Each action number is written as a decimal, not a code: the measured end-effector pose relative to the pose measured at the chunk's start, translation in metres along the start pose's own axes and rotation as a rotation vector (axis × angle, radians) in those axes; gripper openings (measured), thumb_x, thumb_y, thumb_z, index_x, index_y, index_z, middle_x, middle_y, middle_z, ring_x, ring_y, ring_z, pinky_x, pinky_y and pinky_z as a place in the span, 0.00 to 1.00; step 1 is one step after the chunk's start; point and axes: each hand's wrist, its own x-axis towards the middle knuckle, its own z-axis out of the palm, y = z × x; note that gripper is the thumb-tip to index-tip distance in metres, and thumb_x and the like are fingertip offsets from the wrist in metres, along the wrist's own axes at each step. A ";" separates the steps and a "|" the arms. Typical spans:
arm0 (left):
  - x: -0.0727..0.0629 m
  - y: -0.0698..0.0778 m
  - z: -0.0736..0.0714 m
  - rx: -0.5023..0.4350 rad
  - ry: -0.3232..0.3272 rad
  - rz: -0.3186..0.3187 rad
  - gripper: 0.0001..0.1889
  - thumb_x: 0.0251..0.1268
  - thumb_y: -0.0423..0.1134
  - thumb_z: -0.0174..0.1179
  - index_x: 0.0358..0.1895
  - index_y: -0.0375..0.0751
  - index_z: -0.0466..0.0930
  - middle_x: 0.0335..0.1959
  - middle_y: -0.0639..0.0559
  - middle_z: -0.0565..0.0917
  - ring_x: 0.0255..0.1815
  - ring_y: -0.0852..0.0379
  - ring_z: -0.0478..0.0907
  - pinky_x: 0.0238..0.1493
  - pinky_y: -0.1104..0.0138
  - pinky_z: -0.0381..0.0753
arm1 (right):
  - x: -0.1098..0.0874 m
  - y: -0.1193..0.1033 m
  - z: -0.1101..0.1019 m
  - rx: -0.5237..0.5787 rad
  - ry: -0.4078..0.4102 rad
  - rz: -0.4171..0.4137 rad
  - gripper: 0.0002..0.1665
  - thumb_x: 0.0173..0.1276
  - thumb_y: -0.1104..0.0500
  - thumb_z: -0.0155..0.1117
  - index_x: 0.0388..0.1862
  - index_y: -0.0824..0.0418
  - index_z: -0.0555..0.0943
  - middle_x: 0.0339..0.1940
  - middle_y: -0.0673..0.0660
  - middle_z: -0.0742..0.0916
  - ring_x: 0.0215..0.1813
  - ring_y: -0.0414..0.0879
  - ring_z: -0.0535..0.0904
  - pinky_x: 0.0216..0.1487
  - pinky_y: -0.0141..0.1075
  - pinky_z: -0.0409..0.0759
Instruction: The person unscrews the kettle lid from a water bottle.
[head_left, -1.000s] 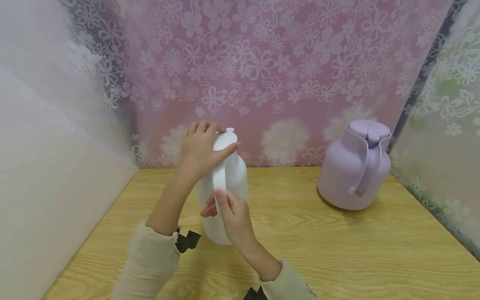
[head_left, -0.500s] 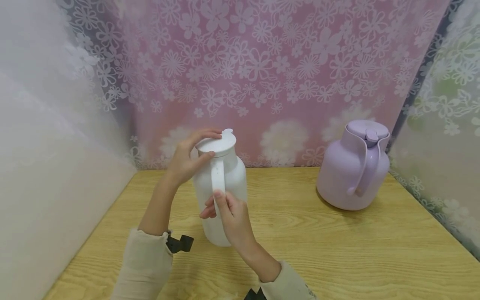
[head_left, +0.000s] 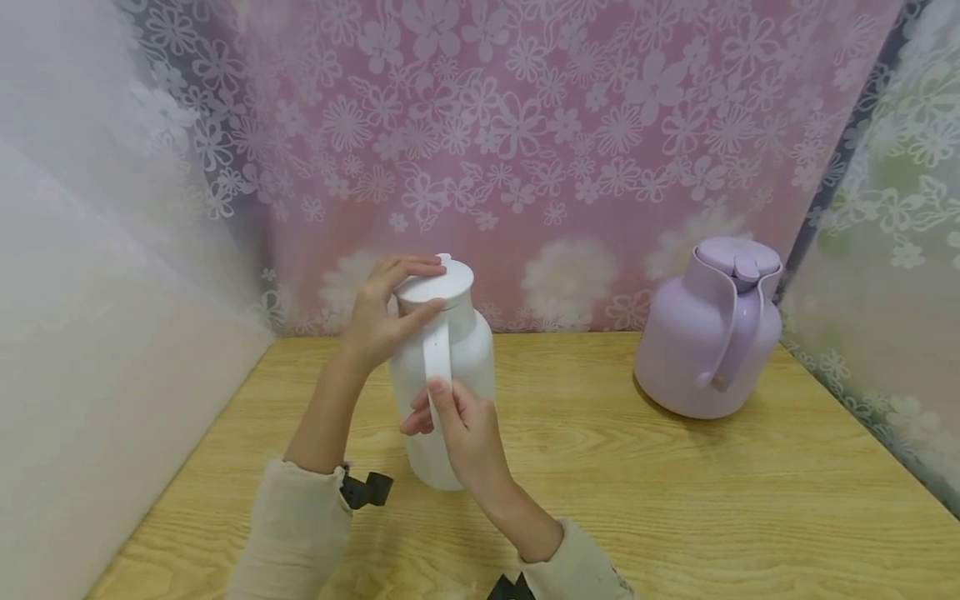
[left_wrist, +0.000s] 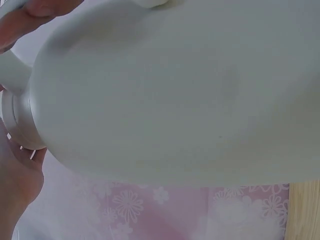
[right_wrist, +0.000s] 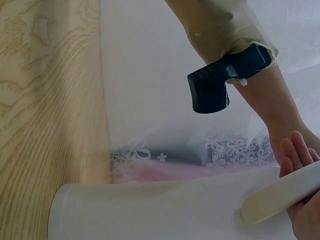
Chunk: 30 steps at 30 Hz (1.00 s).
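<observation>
A tall white vacuum jug [head_left: 474, 354] stands upright on the wooden table, left of the middle in the head view. My left hand [head_left: 378, 317] holds its round white lid [head_left: 446, 283] from the left, thumb along the near edge and fingers over the far side. Lower down, my right hand [head_left: 471, 437] grips the jug's handle [head_left: 437, 346], thumb on top and fingers behind it. The left wrist view is mostly filled by the jug's body [left_wrist: 150, 100]. From the right wrist, the handle's lower end [right_wrist: 270, 200] shows between the fingers.
To the right stands a lilac vacuum jug [head_left: 697, 358], its handle facing forward. A pink flowered curtain [head_left: 525, 167] hangs behind the table [head_left: 637, 500]. Pale sheets close off the left and right sides. Black camera mounts [head_left: 367, 490] sit on the wrists.
My left hand has drawn back from over the lid, then taken hold again at its left side. The lid's small tab has shifted left as the lid turned. My right hand stays on the handle.
</observation>
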 end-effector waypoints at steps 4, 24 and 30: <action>0.001 0.001 0.004 0.054 0.044 0.023 0.16 0.50 0.38 0.68 0.44 0.40 0.80 0.49 0.52 0.78 0.53 0.55 0.68 0.53 0.59 0.62 | 0.000 -0.002 0.000 0.000 0.004 0.010 0.17 0.74 0.67 0.41 0.29 0.72 0.76 0.20 0.63 0.84 0.26 0.55 0.82 0.29 0.41 0.79; 0.012 0.011 0.000 0.378 0.000 -0.030 0.19 0.49 0.53 0.67 0.40 0.46 0.81 0.41 0.55 0.77 0.45 0.55 0.66 0.45 0.59 0.68 | 0.000 -0.002 0.001 0.018 0.000 -0.027 0.17 0.73 0.69 0.41 0.29 0.73 0.75 0.20 0.65 0.83 0.25 0.57 0.82 0.30 0.42 0.79; 0.001 -0.001 -0.012 0.017 -0.050 -0.040 0.14 0.61 0.40 0.55 0.48 0.40 0.79 0.54 0.51 0.76 0.60 0.57 0.64 0.60 0.55 0.59 | -0.001 -0.002 0.002 0.022 0.002 -0.029 0.16 0.73 0.69 0.41 0.28 0.73 0.75 0.20 0.65 0.83 0.25 0.57 0.81 0.29 0.44 0.79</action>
